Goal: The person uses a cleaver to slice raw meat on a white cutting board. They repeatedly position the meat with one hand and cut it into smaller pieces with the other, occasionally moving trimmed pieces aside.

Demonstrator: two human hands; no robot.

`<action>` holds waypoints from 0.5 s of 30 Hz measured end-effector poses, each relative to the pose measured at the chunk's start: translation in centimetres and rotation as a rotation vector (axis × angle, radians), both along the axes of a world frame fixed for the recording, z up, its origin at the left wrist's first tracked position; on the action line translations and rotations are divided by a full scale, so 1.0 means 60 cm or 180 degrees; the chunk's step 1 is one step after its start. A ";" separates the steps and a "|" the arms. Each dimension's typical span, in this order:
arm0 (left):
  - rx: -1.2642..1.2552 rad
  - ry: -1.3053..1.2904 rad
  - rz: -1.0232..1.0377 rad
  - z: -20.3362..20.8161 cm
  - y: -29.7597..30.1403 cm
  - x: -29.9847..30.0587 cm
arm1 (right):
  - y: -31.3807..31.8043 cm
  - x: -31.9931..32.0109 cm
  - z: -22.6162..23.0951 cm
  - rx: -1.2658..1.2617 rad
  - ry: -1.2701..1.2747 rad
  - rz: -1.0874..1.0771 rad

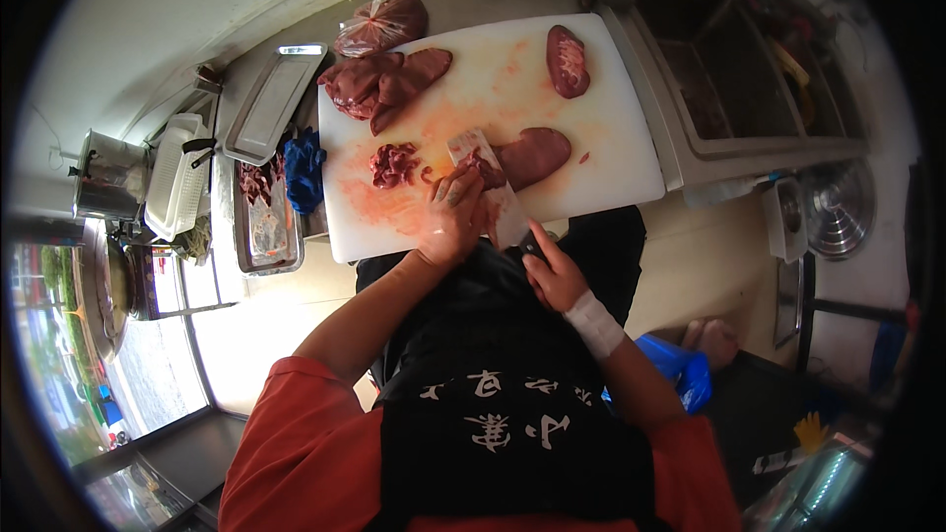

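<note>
My right hand (558,274) grips the black handle of a cleaver (508,221), whose broad blade lies flat, angled up and left over the cutting board (601,172). My left hand (453,215) is by the blade, its fingers closed together on cut liver pieces (485,167) lying on the metal. Part of the blade is hidden under that hand. Right beside the blade rests a smooth liver piece (537,156). A small pile of cut liver (394,166) sits to the left. Farther back are a large folded liver (379,87) and another piece (567,61) at the far right.
A tied plastic bag of liver (382,22) stands behind the board. To the left are a metal tray (276,103), a tray with meat scraps (270,261) and a blue cloth (304,169). A sink (724,146) borders the board's right side.
</note>
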State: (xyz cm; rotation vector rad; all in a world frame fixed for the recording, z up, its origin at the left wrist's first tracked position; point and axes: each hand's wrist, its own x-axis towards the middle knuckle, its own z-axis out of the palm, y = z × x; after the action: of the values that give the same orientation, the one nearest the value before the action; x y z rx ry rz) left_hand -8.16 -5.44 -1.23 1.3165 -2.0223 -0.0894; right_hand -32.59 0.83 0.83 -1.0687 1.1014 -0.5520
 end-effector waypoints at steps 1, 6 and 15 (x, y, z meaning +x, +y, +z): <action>-0.0010 -0.0012 0.0039 0.001 0.000 -0.001 | -0.010 0.015 -0.006 -0.0091 -0.0119 -0.0009; -0.0089 0.0008 0.0472 0.004 0.004 0.007 | -0.017 0.066 -0.024 -0.0541 0.0443 0.0147; 0.0046 -0.0687 0.1932 -0.005 -0.041 0.105 | 0.015 0.031 0.028 0.0083 -0.0070 0.0479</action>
State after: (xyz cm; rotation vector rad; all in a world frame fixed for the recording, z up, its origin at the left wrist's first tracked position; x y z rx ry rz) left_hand -1.87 -7.87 -1.52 1.9574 -1.7004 0.3295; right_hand -30.74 1.72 2.49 -1.1100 0.9972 -0.4276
